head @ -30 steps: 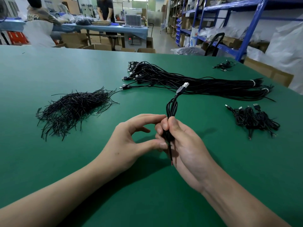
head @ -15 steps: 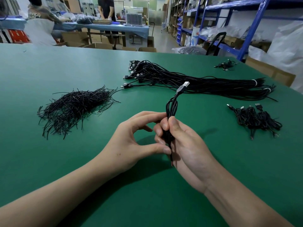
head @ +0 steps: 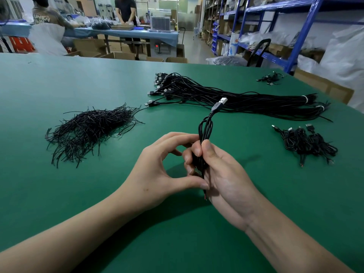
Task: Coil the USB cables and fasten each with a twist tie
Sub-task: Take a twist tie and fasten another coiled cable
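While the right hand (head: pixel 226 180) grips the coiled cable (head: pixel 205 129) upright over the table (head: pixel 59 194) so its loops hold together, the left hand (head: pixel 157 170) pinches it with thumb and forefinger, likely for tying. The tie pile (head: pixel 88 131) lies within reach on the left.

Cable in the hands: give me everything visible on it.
The coiled cable is thin, black, folded into a narrow bundle held roughly upright above the green table. The right hand grips its middle; loops rise above the grip, topped by a silver USB-A plug tilted up-right. A reddish wire end pokes out below. The left hand pinches it with forefinger and thumb. Any tie is hidden.
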The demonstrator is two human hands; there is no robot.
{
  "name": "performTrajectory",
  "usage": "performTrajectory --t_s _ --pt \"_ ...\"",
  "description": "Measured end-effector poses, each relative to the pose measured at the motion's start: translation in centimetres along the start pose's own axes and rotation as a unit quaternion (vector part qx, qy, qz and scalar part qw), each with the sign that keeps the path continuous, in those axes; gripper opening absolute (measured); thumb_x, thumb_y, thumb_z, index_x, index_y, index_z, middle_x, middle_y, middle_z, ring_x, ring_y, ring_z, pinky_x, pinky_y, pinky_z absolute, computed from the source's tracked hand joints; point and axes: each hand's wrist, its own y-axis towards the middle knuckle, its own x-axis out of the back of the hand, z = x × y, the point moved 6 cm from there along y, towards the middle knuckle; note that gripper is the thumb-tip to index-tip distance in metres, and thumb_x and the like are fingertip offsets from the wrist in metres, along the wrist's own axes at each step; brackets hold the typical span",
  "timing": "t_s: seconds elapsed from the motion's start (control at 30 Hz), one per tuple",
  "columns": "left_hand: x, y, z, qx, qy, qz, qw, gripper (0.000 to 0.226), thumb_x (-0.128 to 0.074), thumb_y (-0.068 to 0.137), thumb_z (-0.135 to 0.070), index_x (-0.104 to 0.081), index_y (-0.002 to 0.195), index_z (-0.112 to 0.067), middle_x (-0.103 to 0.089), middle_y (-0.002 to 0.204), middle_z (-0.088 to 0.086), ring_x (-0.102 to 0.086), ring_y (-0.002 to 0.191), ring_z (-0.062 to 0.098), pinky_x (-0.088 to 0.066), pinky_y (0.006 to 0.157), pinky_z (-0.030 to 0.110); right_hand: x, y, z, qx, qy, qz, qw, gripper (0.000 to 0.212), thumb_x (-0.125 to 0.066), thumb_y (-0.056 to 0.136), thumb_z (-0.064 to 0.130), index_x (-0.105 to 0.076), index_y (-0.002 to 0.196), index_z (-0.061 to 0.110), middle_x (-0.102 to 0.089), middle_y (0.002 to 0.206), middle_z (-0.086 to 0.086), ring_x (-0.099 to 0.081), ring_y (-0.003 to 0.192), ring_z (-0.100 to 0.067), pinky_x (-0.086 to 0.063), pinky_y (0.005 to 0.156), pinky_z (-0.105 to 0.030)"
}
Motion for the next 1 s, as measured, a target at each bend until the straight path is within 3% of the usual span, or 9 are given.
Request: performTrajectory --t_s 0.13,0.3,0.5,0.8,0.9,1.0 --pt "0.0 -0.2 0.1 0.003 0.004 -0.01 1.0 0.079 -0.092 0.061 -0.038 -0.06 0.132 -0.025 -0.068 0.118 -0.013 -0.062 0.116 0.012 -0.047 0.095 0.021 0.1 0.1 0.0 0.005 -0.005 -0.002 1.0 0.03 -0.044 0.096 0.041 -0.046 0.089 0.012 -0.055 0.079 -0.001 -0.046 0.069 -0.011 -0.034 0.052 -0.019" --pt "-0.3 -0.2 0.4 0.016 0.0 -0.007 1.0 0.091 -0.092 0.062 -0.043 -0.053 0.142 -0.023 -0.068 0.124 -0.013 -0.06 0.124 0.013 -0.048 0.096 0.024 0.3 0.2 0.1 0.012 -0.01 -0.008 1.0 0.029 -0.044 0.098 0.04 -0.047 0.087 0.013 -0.055 0.078 0.001 -0.047 0.068 -0.01 -0.031 0.056 -0.023" --pt "-0.4 -0.3 0.4 0.019 0.007 0.0 1.0 0.083 -0.086 0.068 -0.048 -0.055 0.141 -0.027 -0.066 0.125 -0.015 -0.06 0.123 0.012 -0.049 0.096 0.028 0.3 0.3 0.0 0.013 -0.02 -0.009 1.0 0.029 -0.043 0.097 0.04 -0.047 0.086 0.014 -0.054 0.078 0.001 -0.046 0.068 -0.011 -0.03 0.062 -0.028" --pt "-0.5 -0.2 0.6 0.041 -0.036 0.0 0.998 0.077 -0.085 0.068 -0.047 -0.055 0.138 -0.031 -0.068 0.122 -0.014 -0.06 0.122 0.013 -0.047 0.098 0.022 0.1 0.2 0.1 0.027 -0.025 0.004 0.999 0.03 -0.041 0.1 0.038 -0.048 0.087 0.012 -0.059 0.084 -0.002 -0.05 0.073 -0.012 -0.039 0.06 -0.02" --pt "-0.3 0.0 1.0 0.055 -0.076 -0.004 0.996 0.076 -0.084 0.07 -0.042 -0.055 0.139 -0.027 -0.068 0.125 -0.009 -0.059 0.125 0.017 -0.048 0.104 0.033 0.6 0.3 0.5 0.052 -0.058 -0.001 0.997 0.031 -0.04 0.099 0.038 -0.051 0.086 0.013 -0.07 0.093 -0.005 -0.059 0.079 -0.012 -0.049 0.065 -0.018" --pt "0.2 0.2 1.7 0.079 -0.121 -0.012 0.989 0.073 -0.082 0.072 -0.038 -0.056 0.139 -0.024 -0.067 0.128 -0.006 -0.059 0.125 0.019 -0.048 0.104 0.046 1.8 0.5 1.2 0.081 -0.173 -0.046 0.98 0.031 -0.041 0.1 0.037 -0.058 0.083 0.018 -0.074 0.095 -0.002 -0.066 0.082 -0.014 -0.053 0.066 -0.026"
